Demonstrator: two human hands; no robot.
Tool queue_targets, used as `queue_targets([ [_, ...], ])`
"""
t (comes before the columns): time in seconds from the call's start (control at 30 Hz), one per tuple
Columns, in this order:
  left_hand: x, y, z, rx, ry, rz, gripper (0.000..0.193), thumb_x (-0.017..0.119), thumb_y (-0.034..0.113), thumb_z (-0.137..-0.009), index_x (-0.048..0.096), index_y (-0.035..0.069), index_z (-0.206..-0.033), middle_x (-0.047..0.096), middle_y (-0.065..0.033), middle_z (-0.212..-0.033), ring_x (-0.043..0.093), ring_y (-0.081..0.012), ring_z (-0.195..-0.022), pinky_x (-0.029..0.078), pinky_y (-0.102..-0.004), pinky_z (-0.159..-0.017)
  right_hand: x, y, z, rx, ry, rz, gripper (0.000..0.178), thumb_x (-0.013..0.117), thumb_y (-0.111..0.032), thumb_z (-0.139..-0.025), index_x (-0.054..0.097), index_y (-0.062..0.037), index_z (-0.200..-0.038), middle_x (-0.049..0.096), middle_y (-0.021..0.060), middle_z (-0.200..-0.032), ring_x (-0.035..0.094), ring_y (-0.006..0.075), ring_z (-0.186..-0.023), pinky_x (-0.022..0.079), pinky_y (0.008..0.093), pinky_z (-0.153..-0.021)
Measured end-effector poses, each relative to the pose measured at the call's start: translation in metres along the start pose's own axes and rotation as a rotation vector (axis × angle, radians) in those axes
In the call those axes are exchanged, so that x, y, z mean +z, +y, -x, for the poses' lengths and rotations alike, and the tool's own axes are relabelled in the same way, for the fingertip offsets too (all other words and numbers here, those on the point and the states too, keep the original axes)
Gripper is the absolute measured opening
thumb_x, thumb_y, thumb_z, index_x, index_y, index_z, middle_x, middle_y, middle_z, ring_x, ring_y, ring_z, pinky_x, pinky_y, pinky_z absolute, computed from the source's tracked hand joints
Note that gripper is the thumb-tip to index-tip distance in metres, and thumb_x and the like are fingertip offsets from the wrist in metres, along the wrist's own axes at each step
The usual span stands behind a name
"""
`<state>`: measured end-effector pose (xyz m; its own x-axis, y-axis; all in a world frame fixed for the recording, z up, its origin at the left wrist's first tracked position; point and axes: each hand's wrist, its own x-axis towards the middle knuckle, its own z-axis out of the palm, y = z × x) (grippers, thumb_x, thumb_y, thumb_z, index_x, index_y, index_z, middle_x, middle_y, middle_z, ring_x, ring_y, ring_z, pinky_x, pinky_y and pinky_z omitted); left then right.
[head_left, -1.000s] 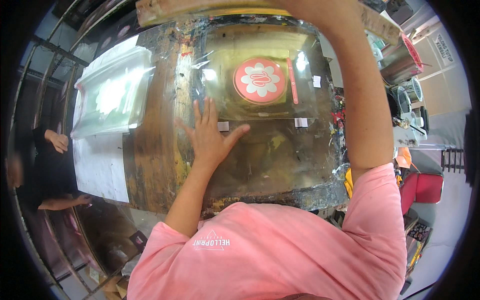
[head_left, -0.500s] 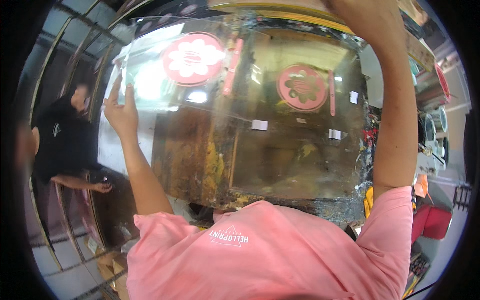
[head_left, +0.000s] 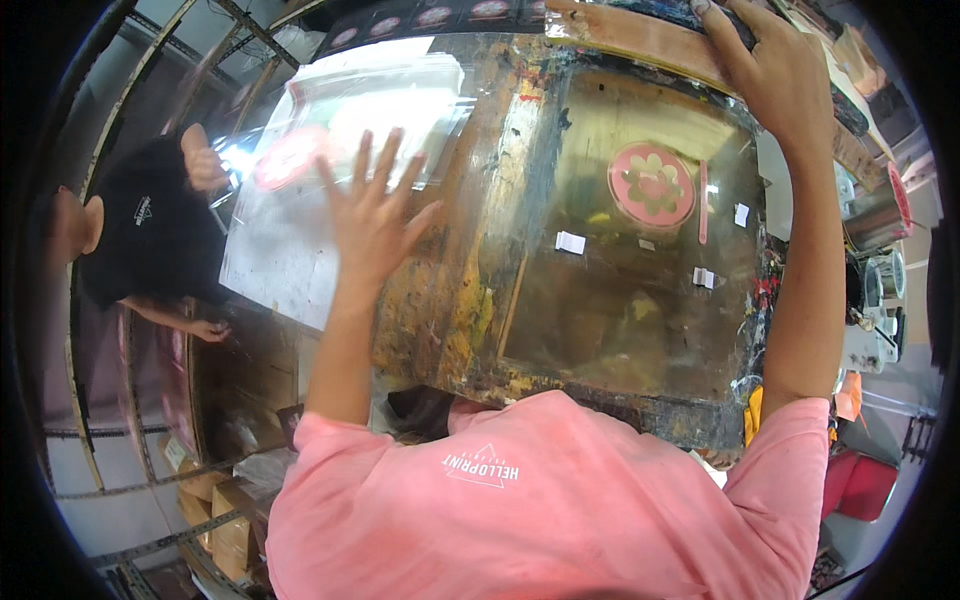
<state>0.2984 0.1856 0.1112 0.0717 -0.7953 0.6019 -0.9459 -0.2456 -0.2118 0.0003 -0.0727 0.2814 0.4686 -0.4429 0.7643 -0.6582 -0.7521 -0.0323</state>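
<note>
the clear sheet (head_left: 290, 157), left of the glass-topped board (head_left: 600, 330), already bears its pink print; whether the stacked sheets (head_left: 400, 105), nearer the board, still lack one cannot be told. left of the board, the left hand (head_left: 370, 225) spreads, apparently released; beyond its far edge, the right hand (head_left: 780, 75) grips a wooden frame (head_left: 640, 48)

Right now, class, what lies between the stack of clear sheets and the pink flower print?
The head view shows paint-stained table, then the left part of the brownish panel, between the stack and the flower print.
</note>
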Motion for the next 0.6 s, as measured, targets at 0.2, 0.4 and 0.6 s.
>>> queue_targets([
  [0.2,0.041,0.017,-0.020,-0.232,0.059,0.159,0.017,0.072,0.033,-0.094,0.083,0.020,-0.097,0.075,-0.0062,-0.123,0.060,-0.0298,-0.133,0.003,-0.0758,-0.122,0.001,0.008,-0.003,-0.022,-0.003,-0.003,0.046,0.062,-0.042,-0.092,0.064,-0.0014,-0.070,0.065,0.0217,-0.074,0.064,0.0420,-0.079,0.043,0.0504,-0.080],
  [0.4,0.024,0.001,-0.083,-0.743,-0.261,0.333,0.042,0.070,0.045,-0.090,0.084,0.008,-0.104,0.080,-0.0148,-0.092,0.075,-0.0317,-0.098,0.036,-0.0510,-0.116,0.002,0.014,-0.009,-0.004,-0.047,0.006,0.050,0.062,-0.045,-0.092,0.066,-0.0006,-0.069,0.066,0.0230,-0.074,0.065,0.0426,-0.077,0.042,0.0513,-0.079],
  [0.6,0.030,-0.033,-0.062,-0.629,-0.002,0.701,0.035,0.067,0.035,-0.094,0.081,0.003,-0.098,0.077,-0.0197,-0.088,0.073,-0.0336,-0.075,0.055,-0.0377,-0.074,0.003,0.014,-0.008,-0.046,0.001,-0.019,0.053,0.060,-0.049,-0.092,0.068,-0.0009,-0.071,0.067,0.0226,-0.073,0.066,0.0429,-0.078,0.044,0.0523,-0.082],
])
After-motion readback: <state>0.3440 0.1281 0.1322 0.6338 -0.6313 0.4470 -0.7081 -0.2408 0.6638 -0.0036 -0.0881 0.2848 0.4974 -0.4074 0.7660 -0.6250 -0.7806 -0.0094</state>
